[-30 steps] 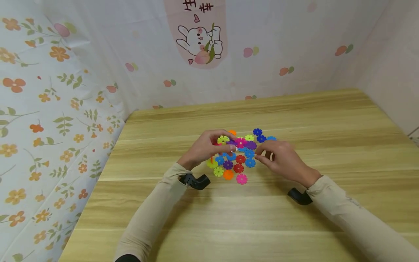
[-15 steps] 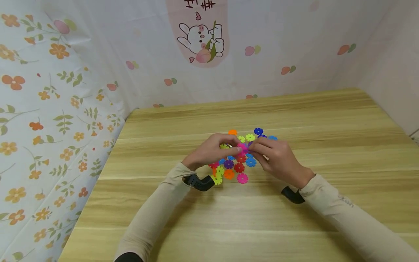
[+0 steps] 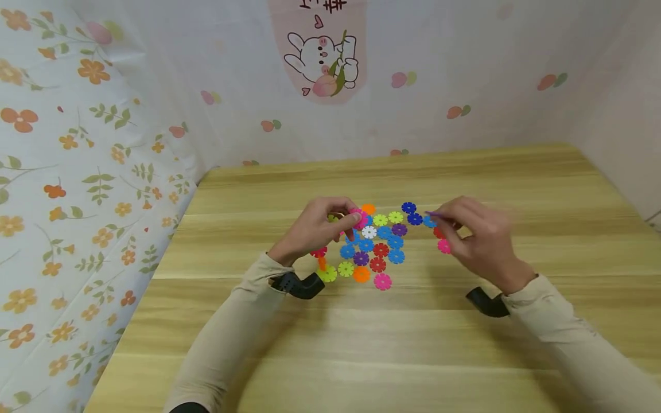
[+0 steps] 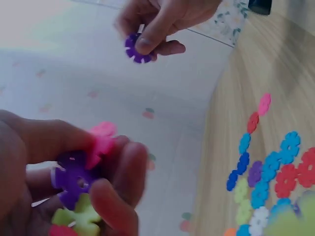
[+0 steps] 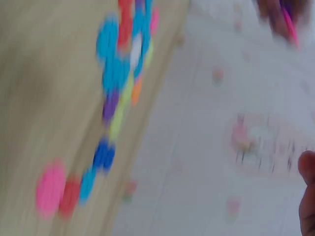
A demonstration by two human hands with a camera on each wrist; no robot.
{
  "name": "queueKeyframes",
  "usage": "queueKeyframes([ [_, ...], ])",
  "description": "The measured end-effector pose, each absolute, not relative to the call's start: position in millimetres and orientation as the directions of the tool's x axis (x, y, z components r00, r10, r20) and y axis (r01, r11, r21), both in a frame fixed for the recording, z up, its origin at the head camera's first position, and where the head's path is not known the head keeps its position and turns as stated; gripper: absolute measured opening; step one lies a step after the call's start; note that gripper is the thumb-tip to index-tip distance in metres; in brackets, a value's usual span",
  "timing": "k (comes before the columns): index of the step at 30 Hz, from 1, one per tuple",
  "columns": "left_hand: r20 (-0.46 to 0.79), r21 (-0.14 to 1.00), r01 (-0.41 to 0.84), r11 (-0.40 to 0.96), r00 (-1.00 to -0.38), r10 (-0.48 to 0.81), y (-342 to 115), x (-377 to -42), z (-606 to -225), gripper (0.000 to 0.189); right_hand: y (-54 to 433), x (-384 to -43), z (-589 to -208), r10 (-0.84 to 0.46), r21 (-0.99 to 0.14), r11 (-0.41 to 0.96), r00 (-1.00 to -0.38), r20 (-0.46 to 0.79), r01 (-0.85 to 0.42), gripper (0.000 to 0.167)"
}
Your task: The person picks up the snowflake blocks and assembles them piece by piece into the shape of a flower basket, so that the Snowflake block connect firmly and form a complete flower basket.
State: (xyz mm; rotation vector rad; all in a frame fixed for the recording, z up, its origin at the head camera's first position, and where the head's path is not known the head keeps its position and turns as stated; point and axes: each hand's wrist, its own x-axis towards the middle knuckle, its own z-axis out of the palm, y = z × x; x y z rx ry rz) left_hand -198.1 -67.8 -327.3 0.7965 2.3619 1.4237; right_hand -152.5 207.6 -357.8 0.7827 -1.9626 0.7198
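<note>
My left hand (image 3: 320,226) pinches a pink notched snowflake disc (image 4: 102,137) in a short linked chain, raised above the table. A purple disc (image 4: 71,184), a yellow-green disc (image 4: 81,214) and a red disc (image 4: 63,230) show by its palm in the left wrist view. Off to the right, my right hand (image 3: 480,238) holds one purple disc (image 4: 133,53) between thumb and forefinger, raised near a pink disc (image 3: 444,246) on the table. In the blurred right wrist view only a fingertip (image 5: 307,169) of this hand shows, and its disc is out of that frame.
Several loose snowflake discs lie flat between the hands, among them a white disc (image 3: 369,232), a red disc (image 3: 377,264) and an orange disc (image 3: 361,275). The wooden table (image 3: 330,355) ends at a patterned cloth (image 3: 232,74) behind and at the left.
My right hand came in to the pink disc at my left hand, then drew away to the right and now holds a purple disc. My left hand shifted right, then back left with its chain.
</note>
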Motion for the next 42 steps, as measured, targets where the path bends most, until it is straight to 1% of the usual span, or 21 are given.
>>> queueKeyframes([
  [2,0.05,0.874,0.325,0.362,-0.8,0.598,-62,-197,-325,0.014,197,-151,-360,-0.337,-0.114,0.613,-0.39,0.857,-0.782,0.045],
  [4,0.062,0.871,0.345,0.351,-0.784,0.618,-55,-196,-324,0.015,185,-149,-361,-0.381,-0.077,0.589,-0.36,0.851,-0.805,0.043],
  [7,0.086,0.875,0.364,0.32,-0.766,0.637,-45,-194,-323,0.016,172,-147,-363,-0.354,-0.059,0.595,-0.328,0.876,-0.801,0.042],
  [13,0.131,0.89,0.368,0.27,-0.773,0.621,-36,-192,-322,0.015,168,-146,-365,-0.32,-0.015,0.614,-0.266,0.909,-0.79,0.039],
  [19,0.168,0.882,0.404,0.243,-0.751,0.638,-34,-192,-321,0.016,168,-146,-364,-0.318,0.003,0.624,-0.251,0.914,-0.781,0.036],
  [24,0.212,0.874,0.44,0.206,-0.726,0.654,-32,-192,-323,0.016,169,-146,-364,-0.341,0.056,0.632,-0.213,0.916,-0.773,0.032],
  [27,0.233,0.871,0.453,0.191,-0.723,0.651,-31,-189,-325,0.018,170,-145,-365,-0.35,0.08,0.641,-0.198,0.916,-0.764,0.03],
  [29,0.24,0.872,0.454,0.186,-0.725,0.646,-30,-187,-327,0.019,170,-144,-365,-0.349,0.075,0.637,-0.201,0.915,-0.767,0.03],
  [33,0.238,0.889,0.429,0.161,-0.731,0.639,-27,-185,-330,0.022,170,-142,-367,-0.359,0.095,0.637,-0.186,0.915,-0.765,0.031],
  [36,0.227,0.906,0.401,0.136,-0.732,0.643,-26,-183,-332,0.024,170,-141,-368,-0.367,0.095,0.64,-0.195,0.91,-0.762,0.034],
  [37,0.219,0.911,0.39,0.132,-0.731,0.646,-26,-183,-333,0.024,170,-140,-369,-0.37,0.102,0.637,-0.188,0.91,-0.764,0.035],
  [40,0.2,0.925,0.361,0.121,-0.731,0.653,-27,-181,-334,0.024,171,-140,-370,-0.381,0.119,0.609,-0.157,0.911,-0.784,0.034],
  [42,0.199,0.928,0.355,0.112,-0.728,0.656,-30,-181,-334,0.024,170,-142,-368,-0.398,0.161,0.579,-0.104,0.912,-0.799,0.031],
])
